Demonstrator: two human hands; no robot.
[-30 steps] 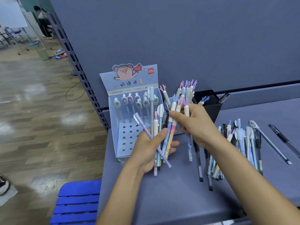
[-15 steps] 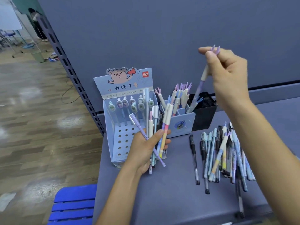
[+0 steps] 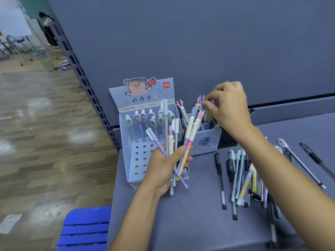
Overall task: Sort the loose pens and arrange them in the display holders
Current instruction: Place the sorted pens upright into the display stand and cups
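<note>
Head view: a cardboard display box [image 3: 145,98], pale blue with a cartoon pig on its raised back card and a sloped floor punched with round holes, stands at the left edge of the desk [image 3: 181,229]. A row of slim pens with oval charm tops [image 3: 144,117] stands in its rear holes. In front of the box the left hand [image 3: 163,165] has its grip clamped round a bundle of pens [image 3: 192,133]. Their smooth plastic barrels are white, lilac and a pink-to-yellow fade, some have soft pronged tips, and they fan upward. Just right of the box sits a small blue divided holder [image 3: 208,140] with more pronged pens upright inside. The right hand [image 3: 230,109] reaches over it, its grip pinched on the top of one pronged pen [image 3: 205,115], though blur hides the detail. Further right of the box, loose pens [image 3: 243,176] lie heaped on the matte grey desk, clear black-capped ones among pastel ones.
</note>
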